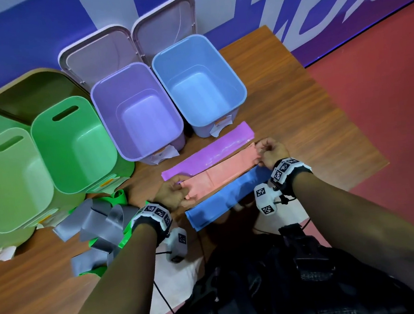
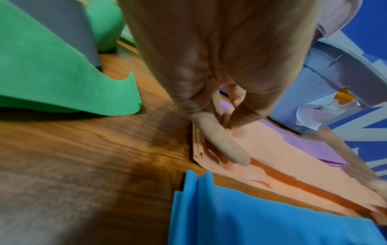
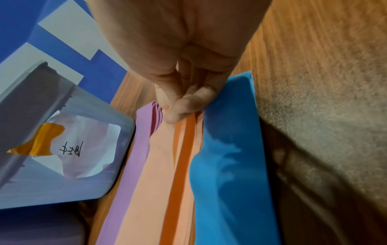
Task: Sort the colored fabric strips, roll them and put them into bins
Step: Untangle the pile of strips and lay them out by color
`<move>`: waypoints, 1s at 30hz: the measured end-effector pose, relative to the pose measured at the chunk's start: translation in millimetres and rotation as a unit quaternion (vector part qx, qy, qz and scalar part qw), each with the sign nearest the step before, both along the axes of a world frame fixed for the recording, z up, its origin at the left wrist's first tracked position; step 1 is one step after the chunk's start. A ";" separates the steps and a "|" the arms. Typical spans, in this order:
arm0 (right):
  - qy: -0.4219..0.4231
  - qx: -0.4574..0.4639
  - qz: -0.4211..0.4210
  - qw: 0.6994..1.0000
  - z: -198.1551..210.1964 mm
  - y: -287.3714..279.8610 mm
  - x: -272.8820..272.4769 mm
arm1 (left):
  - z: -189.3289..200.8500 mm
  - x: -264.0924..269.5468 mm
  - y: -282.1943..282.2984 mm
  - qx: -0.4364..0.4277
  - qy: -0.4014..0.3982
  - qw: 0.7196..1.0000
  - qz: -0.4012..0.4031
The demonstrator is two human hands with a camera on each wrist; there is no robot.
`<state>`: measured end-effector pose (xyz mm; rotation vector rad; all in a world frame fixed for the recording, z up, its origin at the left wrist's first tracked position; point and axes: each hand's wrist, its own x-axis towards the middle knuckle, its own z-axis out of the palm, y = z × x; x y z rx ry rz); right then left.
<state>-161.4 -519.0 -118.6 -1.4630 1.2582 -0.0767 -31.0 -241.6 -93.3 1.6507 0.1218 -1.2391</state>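
Head view: peach strip point(image 1: 221, 173) lies flat on the table point(image 1: 297, 112) btwn purple strip point(image 1: 210, 152) and blue strip point(image 1: 226, 198), just in front of the bins point(image 1: 135, 110). Left hand point(image 1: 172, 193) and right hand point(image 1: 272, 153) each pinch one end.

Left wrist: fingers point(image 2: 220, 142) curled onto the peach end.

Right wrist: thumb and fingertips point(image 3: 182, 109) pinch the other end.

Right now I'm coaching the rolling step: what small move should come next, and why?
Probably start rolling the orange strip from one end. Left hand and right hand pinch its ends; it lies flat between the purple strip and blue strip.
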 end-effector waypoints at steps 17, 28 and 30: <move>0.054 0.001 0.010 0.998 -1.8 -8.5 7.3 | -8.3 2.7 11.9 0.080 -0.039 0.996 0.010; 0.067 -0.031 0.056 0.996 -17.2 -8.8 1.0 | -8.2 0.0 14.5 0.117 -0.098 0.987 -0.041; 0.067 -0.030 0.053 0.996 -21.2 -9.4 0.6 | -6.4 -1.4 13.6 0.098 -0.075 0.992 -0.016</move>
